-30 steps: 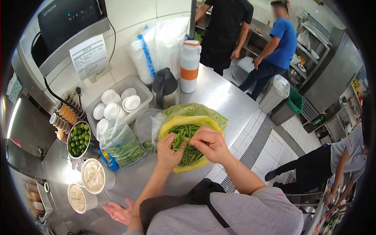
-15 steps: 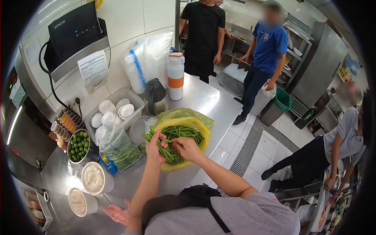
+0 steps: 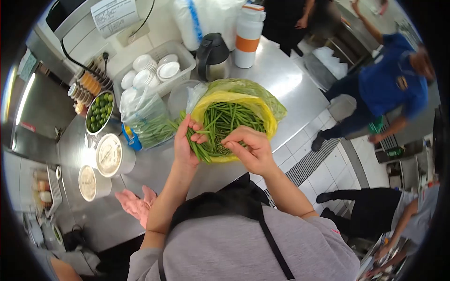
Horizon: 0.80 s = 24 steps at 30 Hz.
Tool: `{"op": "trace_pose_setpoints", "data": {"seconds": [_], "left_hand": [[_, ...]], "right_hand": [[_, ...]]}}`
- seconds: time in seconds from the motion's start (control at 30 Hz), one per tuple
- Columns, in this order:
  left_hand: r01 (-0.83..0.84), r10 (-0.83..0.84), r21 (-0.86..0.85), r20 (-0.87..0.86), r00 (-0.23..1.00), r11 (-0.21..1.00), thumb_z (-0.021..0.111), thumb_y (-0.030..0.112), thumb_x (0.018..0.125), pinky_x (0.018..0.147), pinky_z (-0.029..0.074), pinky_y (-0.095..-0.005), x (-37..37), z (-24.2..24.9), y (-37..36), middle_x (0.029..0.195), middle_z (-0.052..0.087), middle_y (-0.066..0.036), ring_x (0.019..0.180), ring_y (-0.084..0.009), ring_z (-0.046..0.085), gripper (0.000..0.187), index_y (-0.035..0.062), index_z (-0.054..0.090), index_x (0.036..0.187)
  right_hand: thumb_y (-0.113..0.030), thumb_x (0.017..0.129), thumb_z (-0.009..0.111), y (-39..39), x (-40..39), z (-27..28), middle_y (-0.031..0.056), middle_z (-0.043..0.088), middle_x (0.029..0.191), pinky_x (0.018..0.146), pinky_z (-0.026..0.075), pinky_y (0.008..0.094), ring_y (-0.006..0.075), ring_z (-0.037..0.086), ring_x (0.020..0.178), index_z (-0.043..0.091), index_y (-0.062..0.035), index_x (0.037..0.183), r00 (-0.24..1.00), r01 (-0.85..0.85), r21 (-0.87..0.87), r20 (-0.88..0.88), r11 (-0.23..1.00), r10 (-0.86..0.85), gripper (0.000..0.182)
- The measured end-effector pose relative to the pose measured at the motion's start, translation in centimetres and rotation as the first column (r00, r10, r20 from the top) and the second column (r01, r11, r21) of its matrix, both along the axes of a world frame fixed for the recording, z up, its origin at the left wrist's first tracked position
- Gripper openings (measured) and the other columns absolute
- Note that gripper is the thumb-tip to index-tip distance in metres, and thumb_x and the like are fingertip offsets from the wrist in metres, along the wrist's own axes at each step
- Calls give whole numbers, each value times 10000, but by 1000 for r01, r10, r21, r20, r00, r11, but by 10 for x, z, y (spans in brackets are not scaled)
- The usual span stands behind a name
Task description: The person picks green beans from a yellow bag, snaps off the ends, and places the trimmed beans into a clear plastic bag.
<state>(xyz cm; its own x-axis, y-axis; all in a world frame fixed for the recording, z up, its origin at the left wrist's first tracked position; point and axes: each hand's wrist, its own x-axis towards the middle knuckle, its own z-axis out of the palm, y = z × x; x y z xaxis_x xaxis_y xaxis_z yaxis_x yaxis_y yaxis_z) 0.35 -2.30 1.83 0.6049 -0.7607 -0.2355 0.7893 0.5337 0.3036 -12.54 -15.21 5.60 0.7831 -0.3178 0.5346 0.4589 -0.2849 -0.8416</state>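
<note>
My left hand [image 3: 189, 143] is closed around a small bunch of green beans at the left rim of a yellow plastic bag [image 3: 275, 112]. Loose green beans [image 3: 234, 114] fill the open bag, with small trimmed bits near its front. Over the bag's front right edge, my right hand [image 3: 253, 149] is pinched, thumb against forefinger; whatever sits between the fingertips is too small to make out. Left of my left hand, a clear plastic bag [image 3: 149, 124] with more green beans lies on the steel counter [image 3: 197, 185].
Two white tubs [image 3: 110, 157], a bowl of limes [image 3: 100, 112] and a pink folded thing [image 3: 137, 205] are at the left. Behind stand a basket [image 3: 187, 63] of white cups, a dark-lidded jug [image 3: 213, 58] and an orange-banded flask [image 3: 248, 40]. A person in blue [image 3: 389, 86] stands right.
My right hand has drawn away from the bunch in my left hand, toward the right. My view has tilted downward. The person in blue has turned and raised an arm.
</note>
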Motion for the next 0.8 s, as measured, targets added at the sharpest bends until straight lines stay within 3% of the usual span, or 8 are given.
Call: {"op": "trace_pose_setpoints", "data": {"seconds": [0.07,0.13,0.2,0.53,0.67,0.73,0.77,0.8], "left_hand": [[-91,47,183,230,972,979,521,282,898,480,387,-225,-1,5,3,665,477,8,496,-65,422,236,129,440,737],[-157,86,253,269,959,955,517,302,898,512,412,-246,-6,9,0,664,474,3,527,-82,436,253,130,435,730],[-336,252,331,271,929,882,512,293,904,546,430,-272,-15,14,-12,654,463,3,546,-101,437,242,124,444,745],[-187,98,328,268,958,926,538,218,897,490,416,-254,-32,6,-13,587,431,14,508,-97,452,183,67,482,810],[-292,-58,499,573,817,816,612,71,826,474,402,-227,-29,25,-7,595,510,-1,461,-71,449,87,9,591,883],[-393,-295,606,733,612,692,628,58,811,530,453,-235,-27,32,-6,701,603,-41,568,-85,543,143,-15,617,934],[-484,-363,509,856,367,711,637,21,770,626,498,-262,-25,30,-7,861,657,-76,708,-162,624,240,7,619,1009],[-463,-364,503,860,358,730,637,21,770,626,498,-262,-23,29,-11,861,657,-76,708,-162,624,240,7,619,1009]], "right_hand": [[-14,783,615,-22,-3,-1,87,592,732,541,465,281,174,578,621,634,3,843,990,48,-297,-110,954,-84,65],[-42,774,633,-46,-1,-28,90,589,736,538,479,282,186,595,618,629,-8,831,962,-8,-310,-262,951,-77,66],[-60,762,645,-64,3,-47,96,586,728,538,483,308,221,602,615,619,-33,801,924,100,-599,-240,794,-298,54],[-209,741,621,-66,65,-65,124,534,758,562,485,363,286,572,624,526,-39,730,840,207,-815,-136,542,-526,195],[-172,715,630,-61,48,-58,109,527,744,552,479,367,281,571,632,526,-45,724,800,262,-793,-140,550,-583,164],[-114,686,677,-57,28,-39,93,542,713,532,459,368,287,566,617,549,-51,728,805,288,-746,-151,601,-573,149],[-114,686,677,-51,21,-27,93,542,713,532,459,368,287,566,617,549,-51,728,793,301,-753,-143,585,-592,149],[-86,679,682,-45,12,-14,83,545,711,531,446,358,275,561,615,560,-54,736,836,304,-731,-103,611,-539,138]]}}
